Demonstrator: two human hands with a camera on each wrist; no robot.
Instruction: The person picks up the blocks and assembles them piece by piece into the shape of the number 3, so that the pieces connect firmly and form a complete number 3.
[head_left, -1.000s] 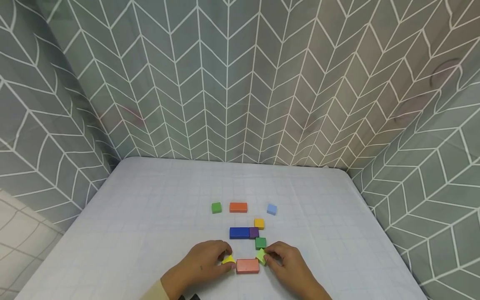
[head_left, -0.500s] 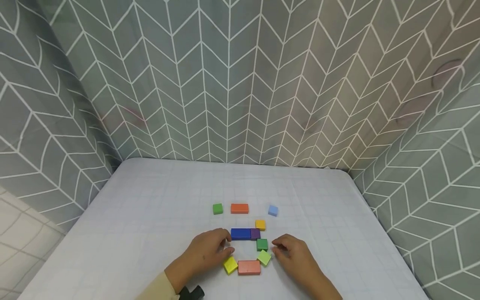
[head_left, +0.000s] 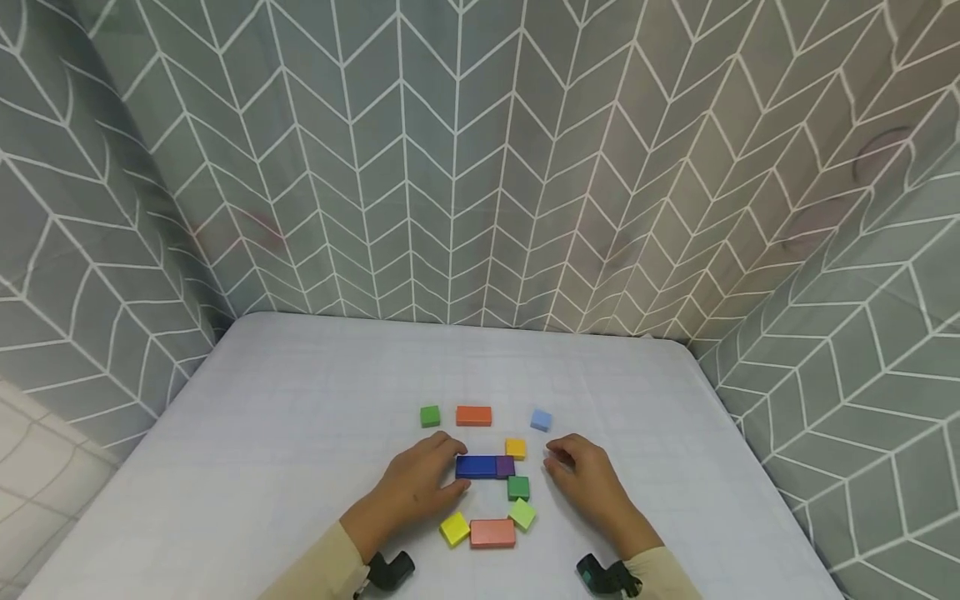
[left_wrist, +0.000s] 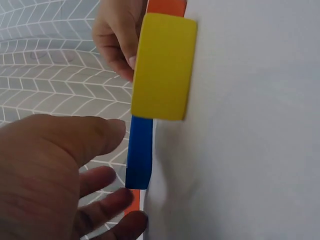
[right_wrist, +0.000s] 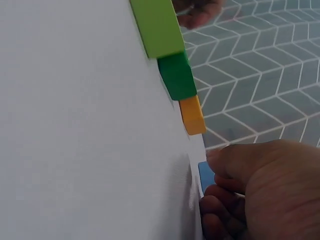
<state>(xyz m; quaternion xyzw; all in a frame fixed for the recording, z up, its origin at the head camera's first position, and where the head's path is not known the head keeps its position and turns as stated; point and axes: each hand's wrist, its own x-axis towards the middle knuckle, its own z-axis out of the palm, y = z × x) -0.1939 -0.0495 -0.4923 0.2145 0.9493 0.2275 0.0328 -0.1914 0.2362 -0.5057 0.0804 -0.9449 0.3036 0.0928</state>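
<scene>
My left hand (head_left: 422,479) is beside the left end of a long blue block (head_left: 476,467), its thumb and fingers spread around that end. In the left wrist view the thumb stands apart from the blue block and nothing is held. My right hand (head_left: 592,483) hovers right of the blocks, fingers loosely curled and holding nothing; the light blue block (head_left: 541,420) lies beyond its fingertips. A purple block (head_left: 505,466) abuts the blue one. Nearer me, a tilted yellow block (head_left: 454,529), a salmon block (head_left: 492,534) and a tilted lime block (head_left: 522,514) form a row.
A dark green block (head_left: 518,488) and an orange-yellow block (head_left: 515,449) stand by the purple one. Farther back lie a green block (head_left: 430,417) and an orange-red block (head_left: 474,416). The white-covered table (head_left: 315,400) ends at a patterned curtain (head_left: 480,167).
Both hands have let go: the left of the yellow block, the right of the lime block. Each has moved away from me, the left to the blue block's end, the right beside the orange-yellow block.
</scene>
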